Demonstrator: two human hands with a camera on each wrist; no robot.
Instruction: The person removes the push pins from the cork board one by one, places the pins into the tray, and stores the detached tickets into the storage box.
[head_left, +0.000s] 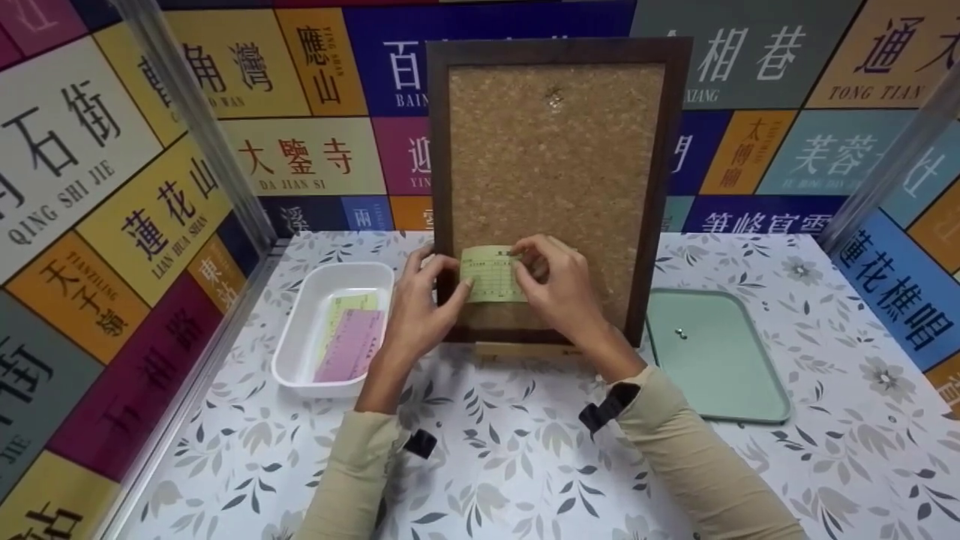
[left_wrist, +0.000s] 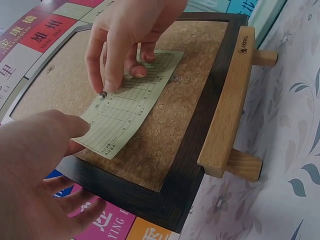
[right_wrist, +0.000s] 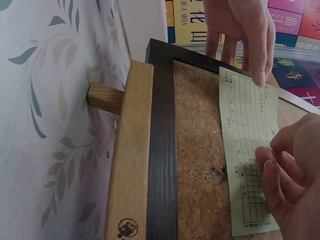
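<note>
A pale green printed slip (head_left: 487, 276) lies against the lower part of a cork board (head_left: 551, 172) with a dark wooden frame. My left hand (head_left: 426, 300) pinches the slip's left edge, thumb in front and index finger behind, as the left wrist view shows. At the slip's upper edge my right hand (head_left: 559, 281) holds a small dark metallic pin (left_wrist: 103, 94) between thumb and index finger. Its other fingers are bent over the paper. Whether the pin's point is in the cork cannot be seen.
On the left stands a white tub (head_left: 289, 360) with pink and yellow-green slips (head_left: 349, 345). A green tray (head_left: 724, 375) on the right carries a few small shiny pieces (head_left: 680, 334). The board stands on a wooden easel ledge (left_wrist: 227, 105) over a leaf-patterned tablecloth (head_left: 495, 465).
</note>
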